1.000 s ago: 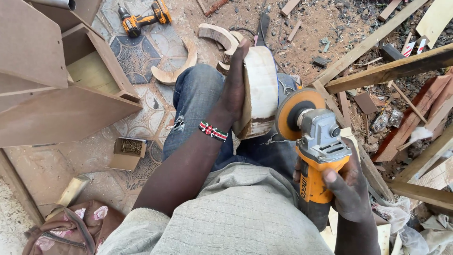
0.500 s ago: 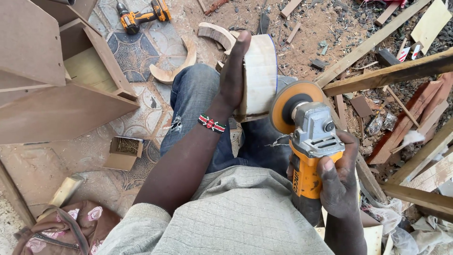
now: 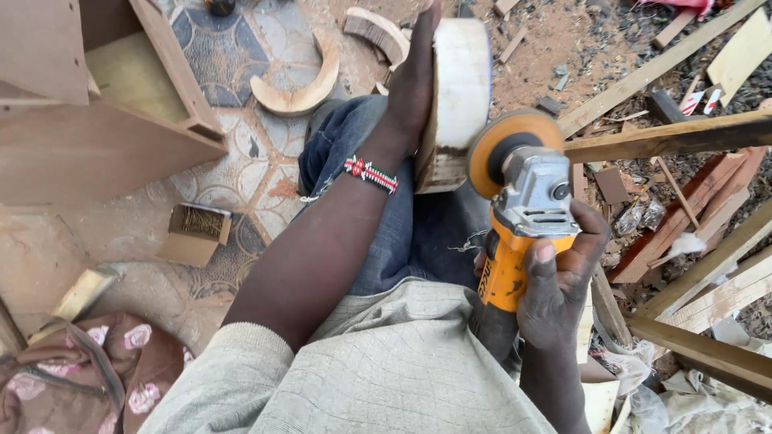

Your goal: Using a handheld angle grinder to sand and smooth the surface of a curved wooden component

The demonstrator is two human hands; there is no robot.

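A: In the head view, what does the person have in hand?

B: The right hand [image 3: 559, 281], at the lower right of the frame, is clenched around the yellow body of an angle grinder [image 3: 523, 221]. Its orange sanding disc [image 3: 511, 153] sits just right of centre. The left hand [image 3: 414, 76], at upper centre, is pressed flat against the side of a curved, pale wooden piece [image 3: 458, 88] propped on the person's knee; the fingertips run out of the top of the frame.

A: What has changed over the last second?

B: The disc has come up and in. A second ago it hung low and a little apart from the wood; now its edge meets the lower end of the piece, where a darker band shows. The left hand has kept its hold throughout, a beaded bracelet [image 3: 371, 174] on the wrist.

A: Meaning?

B: Judging by that, the sanding has moved from approach to contact, on the lower edge.

A: And around them?

B: A crescent-shaped offcut [image 3: 301, 92] lies on the patterned floor [image 3: 241, 173] at upper left, beside brown boards [image 3: 88, 145]. A small cardboard box [image 3: 193, 233] sits at left, and loose timber strips [image 3: 667, 137] cross the right side.
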